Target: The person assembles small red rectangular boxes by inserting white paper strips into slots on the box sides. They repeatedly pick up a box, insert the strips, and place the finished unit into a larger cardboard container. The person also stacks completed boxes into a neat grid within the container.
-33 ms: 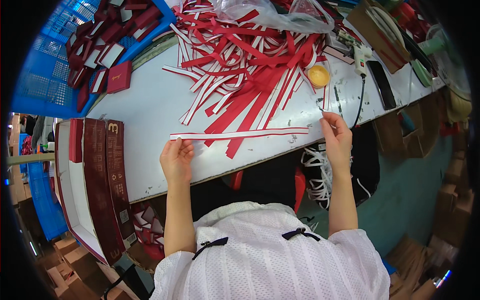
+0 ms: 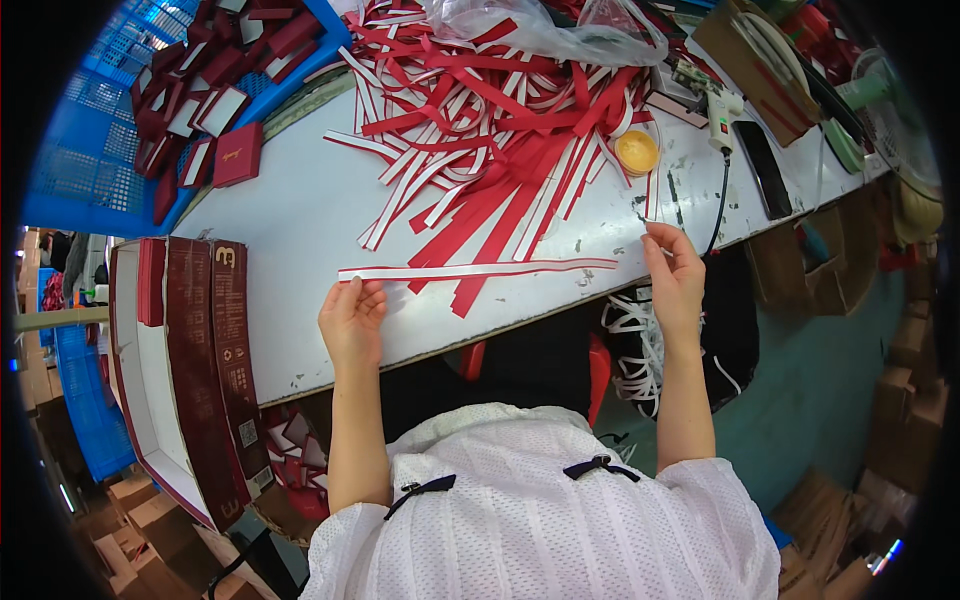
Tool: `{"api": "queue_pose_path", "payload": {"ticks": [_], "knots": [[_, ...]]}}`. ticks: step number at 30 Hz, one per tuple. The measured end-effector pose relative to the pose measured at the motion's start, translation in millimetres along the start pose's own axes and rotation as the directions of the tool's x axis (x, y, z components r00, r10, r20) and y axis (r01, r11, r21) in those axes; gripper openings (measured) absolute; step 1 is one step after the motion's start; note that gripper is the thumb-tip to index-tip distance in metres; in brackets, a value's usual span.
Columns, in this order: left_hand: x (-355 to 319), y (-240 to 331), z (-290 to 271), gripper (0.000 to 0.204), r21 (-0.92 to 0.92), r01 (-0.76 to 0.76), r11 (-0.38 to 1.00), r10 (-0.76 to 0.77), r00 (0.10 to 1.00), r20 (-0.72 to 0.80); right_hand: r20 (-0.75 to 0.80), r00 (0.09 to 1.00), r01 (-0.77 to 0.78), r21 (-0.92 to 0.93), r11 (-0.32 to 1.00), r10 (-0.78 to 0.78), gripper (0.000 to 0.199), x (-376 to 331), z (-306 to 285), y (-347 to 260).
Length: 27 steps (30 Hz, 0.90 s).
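A flat white ribbon with red edges (image 2: 470, 271) stretches sideways over the table's near part. Its left end is pinched in my left hand (image 2: 350, 320), thumb against curled fingers, while its right end lies free, short of my other hand. My right hand (image 2: 677, 275) is closed in a pinch at the table's front edge, by the lower end of a narrow strip (image 2: 653, 190). What those fingertips hold is too small to make out. Beyond the ribbon spreads a tangled heap of red and white ribbons (image 2: 510, 120), several fanning toward me.
A round tub of yellow stuff (image 2: 637, 152), a white glue gun (image 2: 720, 118) with a cord and a black phone (image 2: 763, 170) sit at the right. Blue crates (image 2: 75, 185) with small red boxes (image 2: 238, 155) stand at the left, above an open maroon carton (image 2: 195, 370).
My left hand and the ribbon's left end have shifted very slightly left. My right hand stays where it was.
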<state>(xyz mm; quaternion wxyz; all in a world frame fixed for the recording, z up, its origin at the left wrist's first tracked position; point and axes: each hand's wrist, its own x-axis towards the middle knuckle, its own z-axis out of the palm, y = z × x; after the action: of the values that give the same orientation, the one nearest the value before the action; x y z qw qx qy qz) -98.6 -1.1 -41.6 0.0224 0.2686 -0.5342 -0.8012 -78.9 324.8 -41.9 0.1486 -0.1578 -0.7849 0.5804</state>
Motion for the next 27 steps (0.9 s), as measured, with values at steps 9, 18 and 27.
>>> {"api": "queue_pose_path", "payload": {"ticks": [9,18,27], "knots": [[-4,2,-20,0.008,0.001,-0.006,1.0,0.006,0.999,-0.037,0.407,0.736,0.648,-0.188,0.738,-0.542,0.014,16,56,-35],[-18,0,-33,0.006,-0.06,-0.084,0.995,0.08,0.995,-0.065,0.599,0.489,0.815,-0.055,0.576,-0.635,0.013,33,138,-55],[-23,-2,-21,0.009,-0.082,-0.08,0.993,0.077,0.996,-0.046,0.734,0.327,0.906,-0.064,0.418,-0.595,0.019,41,225,-55]]}}
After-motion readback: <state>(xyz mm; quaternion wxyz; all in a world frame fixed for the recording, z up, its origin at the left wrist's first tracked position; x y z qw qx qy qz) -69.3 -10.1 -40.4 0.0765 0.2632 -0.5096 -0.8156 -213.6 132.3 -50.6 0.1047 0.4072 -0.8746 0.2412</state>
